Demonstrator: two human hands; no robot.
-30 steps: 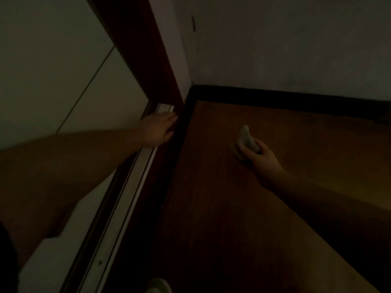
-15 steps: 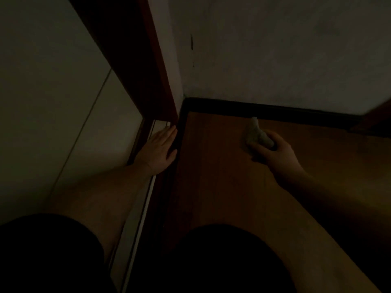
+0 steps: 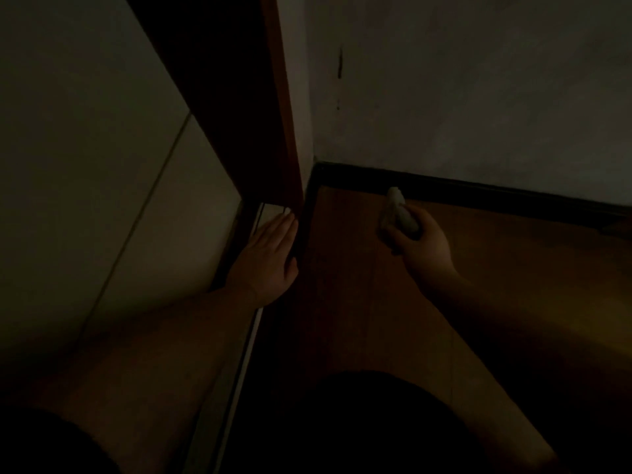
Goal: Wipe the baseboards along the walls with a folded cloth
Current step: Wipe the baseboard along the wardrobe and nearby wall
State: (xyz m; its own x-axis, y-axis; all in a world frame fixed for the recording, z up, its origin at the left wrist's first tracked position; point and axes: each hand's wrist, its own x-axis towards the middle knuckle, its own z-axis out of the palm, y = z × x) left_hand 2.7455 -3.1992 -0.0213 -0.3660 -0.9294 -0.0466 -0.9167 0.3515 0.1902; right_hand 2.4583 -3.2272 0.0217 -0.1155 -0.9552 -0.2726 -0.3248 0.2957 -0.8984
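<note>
Your right hand (image 3: 422, 246) fingers clamp pale bunched cloth (image 3: 396, 211) near black baseboard (image 3: 478, 193); left hand (image 3: 270, 260) flat, fingers together, on metal door track (image 3: 251, 331).

Super dim room. Pale wall (image 3: 478, 90) at 1 o'clock, thin dark crack near corner. Reddish-brown door frame (image 3: 284, 124) at 12. Wood-look floor (image 3: 359, 302) centre to 3 o'clock. Light tiled floor (image 3: 85, 148) at 9–10 o'clock, metal threshold strip (image 3: 239, 371) between.

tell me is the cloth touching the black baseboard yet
Cannot tell. In the head view the cloth tip, held by the right hand, overlaps the baseboard edge, but the dim light hides any contact or gap.
</note>
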